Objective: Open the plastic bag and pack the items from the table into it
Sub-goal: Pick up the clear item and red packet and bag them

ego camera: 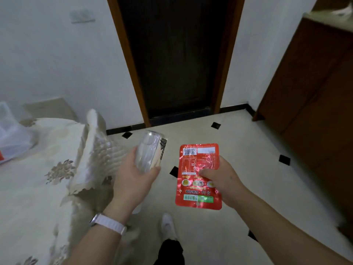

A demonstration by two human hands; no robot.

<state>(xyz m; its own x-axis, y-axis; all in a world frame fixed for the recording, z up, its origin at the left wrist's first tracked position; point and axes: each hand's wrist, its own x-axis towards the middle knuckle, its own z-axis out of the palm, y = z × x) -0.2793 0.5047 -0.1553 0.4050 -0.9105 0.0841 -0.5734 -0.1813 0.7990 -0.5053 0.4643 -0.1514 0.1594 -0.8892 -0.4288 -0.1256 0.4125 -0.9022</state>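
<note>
Left hand (pixel 133 176), white watch strap (pixel 110 224) at wrist: clasped round a clear plastic cup (pixel 150 152), held tilted above the floor just off the table's right edge; cup's printed label blurred, contents indiscernible. Right hand (pixel 221 180): pinching a red foil packet (pixel 198 176), print upside down, too small to read. Plastic bag (pixel 11 134): on the table (pixel 34 188) at its far left edge, cut off by the frame, mouth not discernible.

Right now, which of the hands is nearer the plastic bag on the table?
Left. The left hand, holding a can, is beside the table; the plastic bag lies far left. The right hand holds a red packet farther away.
</note>
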